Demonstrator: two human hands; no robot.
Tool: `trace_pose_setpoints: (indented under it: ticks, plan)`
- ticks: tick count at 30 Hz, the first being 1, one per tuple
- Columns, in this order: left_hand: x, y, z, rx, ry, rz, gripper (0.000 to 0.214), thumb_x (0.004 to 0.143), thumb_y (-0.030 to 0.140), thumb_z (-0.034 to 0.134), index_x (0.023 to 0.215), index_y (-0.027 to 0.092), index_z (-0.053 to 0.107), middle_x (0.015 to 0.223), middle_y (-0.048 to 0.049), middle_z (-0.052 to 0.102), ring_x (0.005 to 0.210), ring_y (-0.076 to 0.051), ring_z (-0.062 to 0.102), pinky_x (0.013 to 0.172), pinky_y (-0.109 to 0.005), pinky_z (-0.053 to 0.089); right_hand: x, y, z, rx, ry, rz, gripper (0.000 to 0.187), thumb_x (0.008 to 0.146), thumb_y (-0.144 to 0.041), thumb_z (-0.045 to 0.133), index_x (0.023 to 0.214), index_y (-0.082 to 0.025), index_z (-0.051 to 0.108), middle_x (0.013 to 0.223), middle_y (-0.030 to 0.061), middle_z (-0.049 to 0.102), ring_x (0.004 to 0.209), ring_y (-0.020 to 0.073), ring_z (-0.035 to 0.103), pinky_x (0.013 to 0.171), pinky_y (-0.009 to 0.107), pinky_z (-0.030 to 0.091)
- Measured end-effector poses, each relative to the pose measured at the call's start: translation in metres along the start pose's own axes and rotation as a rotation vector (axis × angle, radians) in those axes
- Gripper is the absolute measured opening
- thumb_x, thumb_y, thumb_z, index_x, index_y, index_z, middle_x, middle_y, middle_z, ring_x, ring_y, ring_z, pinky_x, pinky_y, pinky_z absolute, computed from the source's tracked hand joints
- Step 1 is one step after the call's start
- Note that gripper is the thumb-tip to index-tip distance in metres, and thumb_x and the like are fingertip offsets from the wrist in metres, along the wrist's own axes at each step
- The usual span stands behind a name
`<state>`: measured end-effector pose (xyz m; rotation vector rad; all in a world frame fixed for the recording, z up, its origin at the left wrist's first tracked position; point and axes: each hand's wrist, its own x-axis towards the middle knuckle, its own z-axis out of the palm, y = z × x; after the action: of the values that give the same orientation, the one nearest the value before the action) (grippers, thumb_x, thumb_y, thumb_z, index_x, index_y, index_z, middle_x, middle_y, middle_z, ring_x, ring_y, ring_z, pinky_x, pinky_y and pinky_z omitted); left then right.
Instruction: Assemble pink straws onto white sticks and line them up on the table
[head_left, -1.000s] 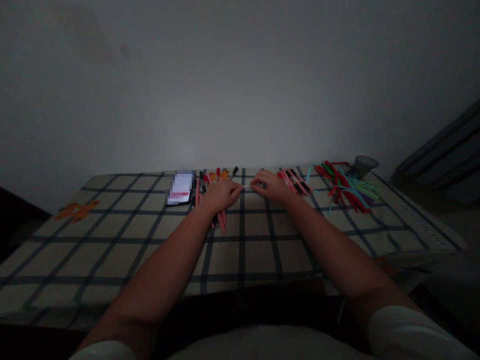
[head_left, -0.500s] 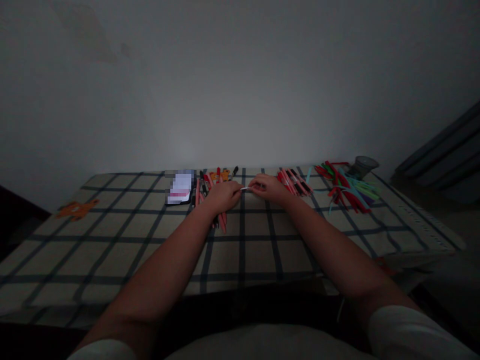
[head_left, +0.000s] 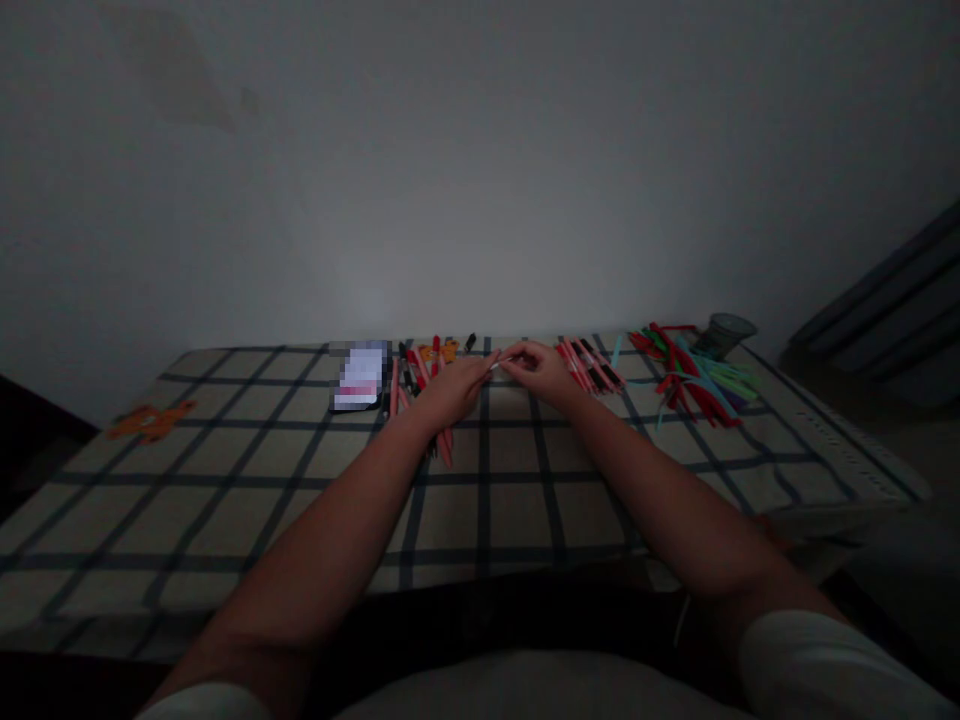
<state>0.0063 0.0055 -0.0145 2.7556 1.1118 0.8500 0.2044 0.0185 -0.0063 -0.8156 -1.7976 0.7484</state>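
Observation:
My left hand and my right hand meet above the middle of the tablecloth, fingertips almost together. A small thin white stick-like piece shows between them; its kind is too small and dim to tell. Right thumb and fingers are bent in a pinch around one end of it. Left fingers point toward the right hand and close on the other end. Beside and partly under my left hand lie several pink, red and black pens. Close to the right hand is a row of pink and black pens.
A phone with a lit, blurred screen lies left of the pens. At right are coloured fuzzy strips and a clear cup. The checked tablecloth has orange figures on it. A wall rises behind the table.
My hands have come closer together and slightly up. The left fingers are straighter than before, and less of the white piece shows, now more tilted.

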Motion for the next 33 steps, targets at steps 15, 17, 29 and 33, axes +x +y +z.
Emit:
trace_pose_setpoints:
  ticks: [15, 17, 29, 33]
  plan:
    - [-0.003, 0.011, -0.015, -0.055, 0.317, -0.178, 0.060, 0.091, 0.031, 0.056, 0.146, 0.021, 0.034, 0.115, -0.0067, 0.069, 0.108, -0.019, 0.058, 0.096, -0.035, 0.042, 0.018, 0.002, -0.024, 0.592, 0.416, 0.185, 0.026, 0.073, -0.035, 0.069, 0.073, -0.022, 0.046, 0.077, -0.0009, 0.069, 0.056, 0.0069, 0.056, 0.056, 0.019, 0.047]
    - [-0.003, 0.011, -0.013, -0.085, 0.277, -0.144, 0.057, 0.090, 0.029, 0.057, 0.144, 0.022, 0.038, 0.117, -0.0060, 0.068, 0.112, -0.019, 0.059, 0.099, -0.036, 0.042, 0.018, 0.007, -0.022, 0.558, 0.420, 0.206, 0.027, 0.071, -0.036, 0.070, 0.072, -0.021, 0.048, 0.070, -0.0022, 0.067, 0.054, 0.0071, 0.054, 0.054, 0.019, 0.045]
    - [-0.002, 0.008, -0.009, -0.119, 0.223, -0.160, 0.046, 0.090, 0.026, 0.056, 0.135, 0.022, 0.051, 0.119, -0.0055, 0.068, 0.113, -0.019, 0.062, 0.099, -0.036, 0.046, 0.017, 0.018, -0.017, 0.395, 0.401, 0.235, 0.033, 0.066, -0.046, 0.073, 0.078, -0.021, 0.055, 0.061, -0.0056, 0.059, 0.051, 0.0088, 0.053, 0.052, 0.021, 0.042]
    - [-0.002, 0.004, -0.006, -0.091, 0.244, -0.138, 0.046, 0.090, 0.028, 0.057, 0.135, 0.023, 0.051, 0.117, -0.0047, 0.069, 0.111, -0.018, 0.063, 0.097, -0.036, 0.047, 0.015, 0.019, -0.016, 0.371, 0.384, 0.220, 0.032, 0.068, -0.046, 0.072, 0.078, -0.021, 0.056, 0.060, -0.0051, 0.059, 0.051, 0.0086, 0.052, 0.052, 0.021, 0.042]
